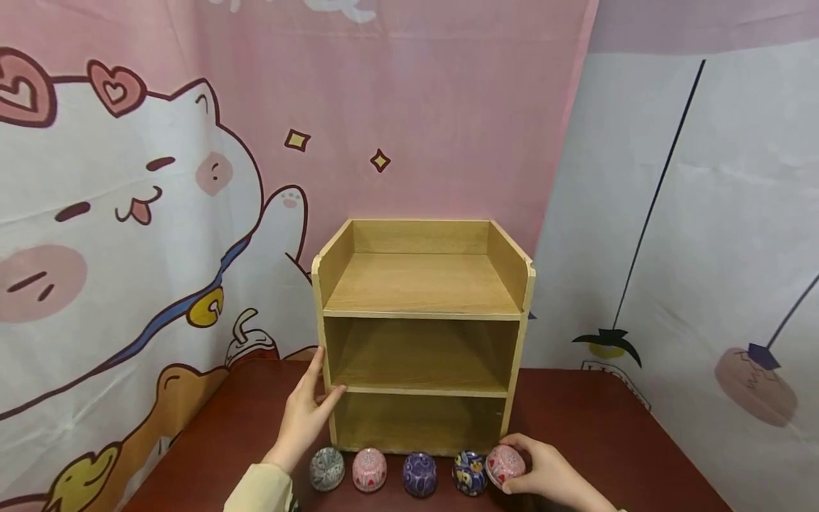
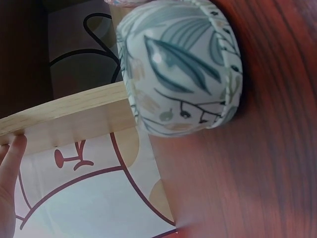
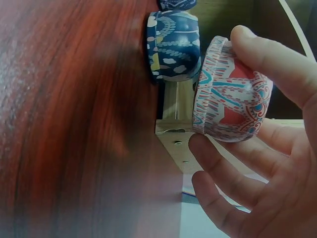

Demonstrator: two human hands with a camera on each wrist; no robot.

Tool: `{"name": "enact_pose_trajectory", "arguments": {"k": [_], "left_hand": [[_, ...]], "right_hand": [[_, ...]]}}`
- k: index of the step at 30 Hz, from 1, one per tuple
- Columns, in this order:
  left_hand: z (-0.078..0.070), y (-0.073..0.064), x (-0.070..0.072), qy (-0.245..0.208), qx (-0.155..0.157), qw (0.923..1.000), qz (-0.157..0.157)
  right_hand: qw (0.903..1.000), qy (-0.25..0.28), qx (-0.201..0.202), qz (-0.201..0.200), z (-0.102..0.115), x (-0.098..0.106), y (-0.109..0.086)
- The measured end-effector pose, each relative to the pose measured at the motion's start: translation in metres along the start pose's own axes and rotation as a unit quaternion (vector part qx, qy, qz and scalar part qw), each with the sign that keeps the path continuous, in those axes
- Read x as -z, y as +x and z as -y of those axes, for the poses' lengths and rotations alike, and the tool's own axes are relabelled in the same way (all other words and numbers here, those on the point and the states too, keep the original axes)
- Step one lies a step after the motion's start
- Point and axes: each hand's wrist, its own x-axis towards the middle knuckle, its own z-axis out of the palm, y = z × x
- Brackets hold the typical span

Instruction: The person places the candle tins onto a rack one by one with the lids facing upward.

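My left hand [image 1: 303,412] holds the left side panel of a small wooden shelf [image 1: 422,283], fingers against its outer face and thumb across the front edge. In the right wrist view, my right hand [image 3: 270,163] pinches a pink-and-red patterned round tin [image 3: 233,94] between thumb and fingers; it looks tilted, close beside a dark blue flowered tin [image 3: 176,47]. The row before the shelf also has a grey-green leaf-patterned tin [image 1: 327,469], another pink tin [image 1: 369,470] and a purple tin [image 1: 419,474].
The shelf has a raised-edge top and two compartments below, and stands on a dark red wooden table [image 1: 595,434]. Behind the table hangs a pink and white cloth [image 1: 448,121] with a cartoon cat. A pale cloth [image 1: 704,235] hangs at the right.
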Motion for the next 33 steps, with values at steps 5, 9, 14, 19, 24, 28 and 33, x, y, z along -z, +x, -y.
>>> {"name": "enact_pose_trajectory", "arguments": {"k": [5,9,14,19,24,28,33], "left_hand": [[0.0,-0.004,0.002,0.004,0.018,0.9998,0.01],[0.0,-0.005,0.002,0.002,0.021,0.9997,0.015],[0.0,-0.007,0.001,-0.002,0.019,0.9997,0.012],[-0.001,-0.007,0.0,-0.002,0.019,0.9998,0.008],[-0.002,-0.003,0.0,0.001,0.005,1.0,0.003],[-0.002,-0.001,0.001,0.0,-0.003,1.0,0.001],[0.001,-0.001,0.0,0.001,-0.006,1.0,0.001]], "right_hand": [[0.9996,0.026,-0.001,0.008,-0.001,-0.004,0.0],[0.9997,0.023,0.003,0.004,-0.001,-0.003,-0.001],[0.9999,0.005,0.008,-0.009,0.006,0.001,-0.003],[0.9998,-0.001,0.012,-0.019,0.012,0.006,-0.004],[0.999,-0.013,0.027,-0.035,0.015,0.01,-0.004],[0.9986,-0.017,0.032,-0.039,0.018,0.011,-0.003],[0.9986,-0.014,0.028,-0.041,0.022,0.011,-0.002]]}}
